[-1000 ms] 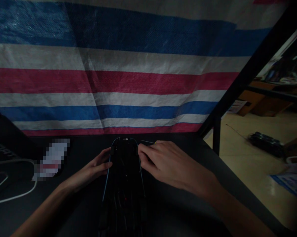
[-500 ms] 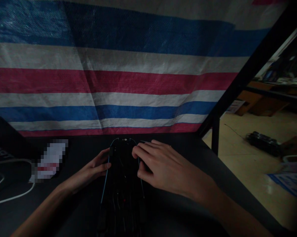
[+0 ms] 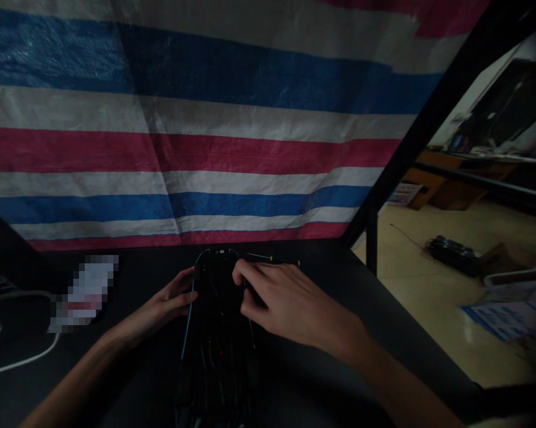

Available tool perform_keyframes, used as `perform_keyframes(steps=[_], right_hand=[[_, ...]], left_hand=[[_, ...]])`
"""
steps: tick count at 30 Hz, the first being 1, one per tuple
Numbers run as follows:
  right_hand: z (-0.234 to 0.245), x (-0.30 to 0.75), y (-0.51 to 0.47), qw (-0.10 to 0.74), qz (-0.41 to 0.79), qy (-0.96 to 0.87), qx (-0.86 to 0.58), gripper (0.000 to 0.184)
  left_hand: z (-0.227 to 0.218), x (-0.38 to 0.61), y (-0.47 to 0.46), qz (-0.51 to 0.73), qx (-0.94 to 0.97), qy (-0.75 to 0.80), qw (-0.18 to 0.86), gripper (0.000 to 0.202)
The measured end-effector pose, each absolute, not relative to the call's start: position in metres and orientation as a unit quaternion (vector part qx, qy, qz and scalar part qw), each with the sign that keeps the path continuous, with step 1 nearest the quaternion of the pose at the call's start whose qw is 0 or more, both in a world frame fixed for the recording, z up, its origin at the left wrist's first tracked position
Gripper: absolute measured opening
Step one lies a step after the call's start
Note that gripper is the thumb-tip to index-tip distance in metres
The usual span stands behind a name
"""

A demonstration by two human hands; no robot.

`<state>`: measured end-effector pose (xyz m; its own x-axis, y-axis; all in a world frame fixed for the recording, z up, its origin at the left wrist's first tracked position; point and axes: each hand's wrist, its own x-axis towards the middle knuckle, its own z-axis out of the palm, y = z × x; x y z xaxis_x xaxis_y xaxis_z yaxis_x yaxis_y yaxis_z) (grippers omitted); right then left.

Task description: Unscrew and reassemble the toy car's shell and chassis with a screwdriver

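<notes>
A long dark device with thin blue wires along its sides lies lengthwise on the black table. My left hand rests against its left edge, fingers curled on the side near the far end. My right hand lies over its right side, fingers bent and pressed onto the top near the far end. What the right fingers pinch, if anything, is hidden in the dark. A thin tool with a yellow tip lies just beyond my right hand.
A striped blue, white and red tarp hangs right behind the table. A white cable loops at the left, near a blurred-out label. A black frame post stands at the right, with open floor and a dark box beyond.
My right hand has slid left from beside the device onto its far end. The thin yellow-tipped tool now shows behind it. The left hand has stayed put.
</notes>
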<state>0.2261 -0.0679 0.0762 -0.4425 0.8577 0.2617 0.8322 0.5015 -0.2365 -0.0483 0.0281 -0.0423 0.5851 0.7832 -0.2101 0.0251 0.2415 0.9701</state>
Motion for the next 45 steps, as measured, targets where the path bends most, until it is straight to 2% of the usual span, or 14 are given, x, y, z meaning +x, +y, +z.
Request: perform_keyframes(steps=[3, 4, 7, 10, 14, 21, 26, 28, 32, 39, 45], right_hand=[[0.058, 0.229, -0.062, 0.242, 0.063, -0.816, -0.521, 0.012], [0.049, 0.229, -0.058, 0.282, 0.081, -0.793, -0.534, 0.016], [0.019, 0.230, -0.041, 0.469, 0.177, -0.668, -0.549, 0.030], [-0.002, 0.227, -0.029, 0.518, 0.217, -0.636, -0.529, 0.044], [-0.010, 0.223, -0.028, 0.535, 0.272, -0.625, -0.499, 0.058], [-0.006, 0.269, -0.040, 0.491, 0.246, -0.613, -0.568, 0.057], [-0.023, 0.325, -0.059, 0.353, 0.165, -0.647, -0.656, 0.020], [-0.034, 0.335, -0.065, 0.295, 0.153, -0.666, -0.668, 0.012], [-0.057, 0.337, -0.070, 0.239, 0.141, -0.678, -0.681, 0.016], [-0.075, 0.329, -0.074, 0.218, 0.121, -0.663, -0.706, 0.022], [-0.075, 0.331, -0.070, 0.199, 0.115, -0.671, -0.704, 0.017]], left_hand=[[-0.044, -0.049, 0.029, 0.275, 0.556, 0.368, 0.693, 0.065], [-0.044, -0.049, 0.029, 0.276, 0.555, 0.367, 0.694, 0.065], [-0.043, -0.049, 0.029, 0.282, 0.549, 0.360, 0.700, 0.068], [-0.043, -0.050, 0.028, 0.282, 0.547, 0.361, 0.701, 0.071], [-0.045, -0.052, 0.028, 0.292, 0.540, 0.359, 0.703, 0.075], [-0.044, -0.052, 0.028, 0.284, 0.536, 0.350, 0.713, 0.075], [-0.042, -0.051, 0.027, 0.280, 0.532, 0.342, 0.723, 0.076], [-0.041, -0.050, 0.026, 0.278, 0.530, 0.344, 0.723, 0.075], [-0.041, -0.049, 0.025, 0.284, 0.522, 0.346, 0.726, 0.073], [-0.041, -0.050, 0.026, 0.288, 0.520, 0.334, 0.732, 0.072], [-0.042, -0.050, 0.027, 0.282, 0.521, 0.332, 0.734, 0.070]])
